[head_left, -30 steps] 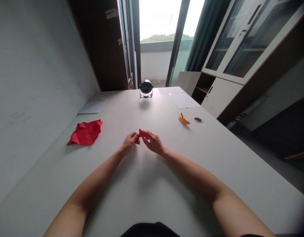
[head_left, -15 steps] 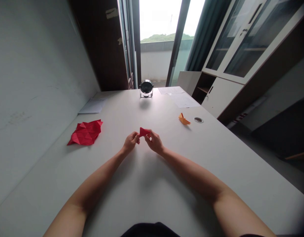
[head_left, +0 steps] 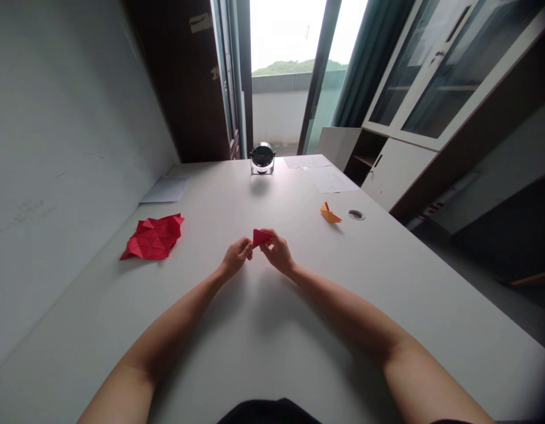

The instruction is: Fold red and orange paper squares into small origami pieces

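A small folded piece of red paper, roughly triangular, is held up over the middle of the white table. My right hand is closed on its right side, thumb and fingers pinching it. At its left edge, my left hand is closed too, with the fingertips on the paper's lower left corner. A larger creased sheet of red paper lies partly unfolded on the table to the left. To the right sits a small folded orange paper boat.
On the white table, a round black device on a stand is at the far edge. White papers lie at the back right and a paper stack at the back left. A round cable hole is near the right edge.
The folded red paper has turned slightly and shifted a little to the right, showing a flatter triangular face. Both hands stay almost in place, still closed on it.
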`<move>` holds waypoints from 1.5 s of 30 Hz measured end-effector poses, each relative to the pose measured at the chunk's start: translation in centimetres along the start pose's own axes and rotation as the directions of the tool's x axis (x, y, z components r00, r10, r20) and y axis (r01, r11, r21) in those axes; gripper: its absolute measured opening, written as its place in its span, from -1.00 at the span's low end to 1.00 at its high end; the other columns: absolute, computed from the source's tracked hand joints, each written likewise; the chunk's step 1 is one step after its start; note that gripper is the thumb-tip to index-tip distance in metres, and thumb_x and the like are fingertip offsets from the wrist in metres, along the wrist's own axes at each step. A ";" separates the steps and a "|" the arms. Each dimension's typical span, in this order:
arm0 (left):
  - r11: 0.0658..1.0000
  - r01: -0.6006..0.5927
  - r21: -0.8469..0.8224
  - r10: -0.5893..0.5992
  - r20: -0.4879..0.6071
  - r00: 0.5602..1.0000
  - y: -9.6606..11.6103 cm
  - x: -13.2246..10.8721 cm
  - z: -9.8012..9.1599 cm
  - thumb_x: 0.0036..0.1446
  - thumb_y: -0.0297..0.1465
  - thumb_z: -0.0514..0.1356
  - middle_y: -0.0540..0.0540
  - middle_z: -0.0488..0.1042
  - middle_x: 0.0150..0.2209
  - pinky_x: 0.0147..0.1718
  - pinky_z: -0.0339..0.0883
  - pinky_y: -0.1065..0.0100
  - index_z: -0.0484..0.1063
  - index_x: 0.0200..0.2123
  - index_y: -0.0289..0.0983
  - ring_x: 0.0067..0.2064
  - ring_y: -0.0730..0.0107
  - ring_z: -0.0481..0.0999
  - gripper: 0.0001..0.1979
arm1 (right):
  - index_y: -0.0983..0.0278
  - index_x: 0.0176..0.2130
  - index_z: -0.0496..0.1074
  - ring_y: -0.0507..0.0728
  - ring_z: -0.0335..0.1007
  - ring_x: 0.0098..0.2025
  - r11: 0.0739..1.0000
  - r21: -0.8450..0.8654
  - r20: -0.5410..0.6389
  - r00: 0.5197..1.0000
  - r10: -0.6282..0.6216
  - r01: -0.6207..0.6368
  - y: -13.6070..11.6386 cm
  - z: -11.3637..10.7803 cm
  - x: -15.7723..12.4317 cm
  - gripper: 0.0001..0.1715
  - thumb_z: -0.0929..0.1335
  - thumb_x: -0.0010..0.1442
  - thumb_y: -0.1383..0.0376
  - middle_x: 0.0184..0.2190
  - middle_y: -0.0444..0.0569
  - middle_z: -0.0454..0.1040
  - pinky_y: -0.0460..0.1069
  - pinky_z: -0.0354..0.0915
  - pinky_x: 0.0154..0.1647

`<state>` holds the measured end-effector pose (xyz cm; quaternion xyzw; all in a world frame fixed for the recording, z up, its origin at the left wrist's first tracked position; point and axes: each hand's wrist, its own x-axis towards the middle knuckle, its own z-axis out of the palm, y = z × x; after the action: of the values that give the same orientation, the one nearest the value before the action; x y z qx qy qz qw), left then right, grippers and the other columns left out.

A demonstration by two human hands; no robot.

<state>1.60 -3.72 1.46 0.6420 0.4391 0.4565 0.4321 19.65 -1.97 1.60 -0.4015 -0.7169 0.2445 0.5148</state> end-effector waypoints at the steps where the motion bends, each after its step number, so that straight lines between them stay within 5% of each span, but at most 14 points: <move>1: 1.000 0.004 -0.016 -0.003 0.030 1.000 -0.1 0.0 0.1 0.24 -0.09 0.19 0.02 0.43 -0.56 -0.36 0.22 0.39 0.42 -0.40 -0.25 -0.48 0.43 0.36 -0.65 | 0.24 -0.02 0.41 0.05 0.44 -0.43 1.000 -0.003 -0.001 1.000 0.005 -0.005 -0.1 0.0 0.0 -0.69 0.34 0.22 0.28 -0.38 -0.11 0.54 -0.06 0.35 -0.35; 8: 0.974 0.032 -0.224 -0.014 0.081 0.997 -0.4 -0.1 0.8 0.14 -0.10 0.31 -0.07 0.50 -0.36 -0.37 0.34 0.37 0.38 -0.20 -0.29 -0.41 0.42 0.48 -0.61 | 0.21 -0.11 0.43 0.01 0.34 -0.51 0.999 -0.030 0.032 0.999 0.024 -0.023 -0.3 -0.2 0.0 -0.81 0.29 0.28 0.28 -0.52 -0.19 0.46 -0.11 0.27 -0.40; 16: 0.964 0.042 -0.264 -0.018 0.092 0.996 0.6 -0.3 0.6 0.06 -0.19 0.40 -0.13 0.54 -0.16 -0.29 0.42 0.33 0.28 -0.04 -0.24 -0.35 0.42 0.57 -0.50 | 0.20 -0.18 0.46 0.02 0.32 -0.51 0.997 -0.070 0.047 0.999 0.021 -0.018 -0.1 -0.3 -0.1 -0.84 0.29 0.28 0.25 -0.53 -0.17 0.47 -0.11 0.25 -0.42; 26: 0.931 0.005 -0.365 -0.002 0.009 1.000 0.5 0.2 0.3 0.16 -0.25 0.30 -0.08 0.56 -0.29 -0.23 0.47 0.21 0.28 -0.05 -0.24 -0.33 0.32 0.59 -0.63 | 0.21 -0.16 0.47 0.03 0.42 -0.45 0.984 0.158 0.177 0.983 0.049 -0.078 0.1 0.1 0.1 -0.81 0.30 0.29 0.21 -0.44 -0.11 0.53 -0.08 0.34 -0.38; 34: 0.887 0.080 -0.454 -0.093 -0.006 0.996 0.0 0.2 -0.5 0.02 -0.38 0.30 -0.08 0.56 -0.34 -0.17 0.44 0.23 0.49 -0.27 -0.30 -0.31 0.33 0.56 -0.82 | 0.26 -0.25 0.44 0.04 0.41 -0.45 0.846 0.464 0.295 0.946 0.132 -0.263 0.8 0.3 0.6 -0.84 0.32 0.14 0.27 -0.49 -0.11 0.50 -0.04 0.37 -0.39; 39: 0.875 0.069 -0.480 -0.081 -0.004 0.997 -0.1 0.3 -0.5 0.06 -0.33 0.30 -0.15 0.58 -0.20 -0.16 0.44 0.22 0.53 -0.21 -0.32 -0.28 0.34 0.55 -0.77 | 0.29 -0.29 0.45 0.05 0.43 -0.44 0.824 0.481 0.315 0.936 0.155 -0.298 0.5 -0.1 0.7 -0.82 0.29 0.11 0.31 -0.48 -0.08 0.52 -0.04 0.37 -0.38; 45: 0.923 0.047 -0.382 -0.079 -0.068 0.995 -0.5 0.5 -0.4 0.05 -0.25 0.39 -0.08 0.59 -0.34 -0.22 0.47 0.24 0.42 -0.03 -0.29 -0.36 0.36 0.57 -0.55 | 0.27 -0.32 0.40 0.04 0.44 -0.42 0.852 0.464 0.275 0.954 0.121 -0.242 1.0 0.4 0.3 -0.88 0.34 0.15 0.26 -0.47 -0.10 0.50 -0.03 0.38 -0.34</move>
<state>1.22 -3.03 1.19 0.5127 0.3801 0.5446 0.5441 19.51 -1.11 0.86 -0.2914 -0.6453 0.5128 0.4855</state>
